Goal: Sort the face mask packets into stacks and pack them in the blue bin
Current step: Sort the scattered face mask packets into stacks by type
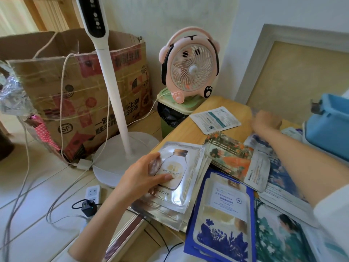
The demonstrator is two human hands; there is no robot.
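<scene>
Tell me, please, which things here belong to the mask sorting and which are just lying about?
Job: silver packets held by the left hand, blue packet, orange floral packet, white packet, blue bin.
Lying about: pink desk fan, standing fan, cardboard box, power strip, green waste bin.
</scene>
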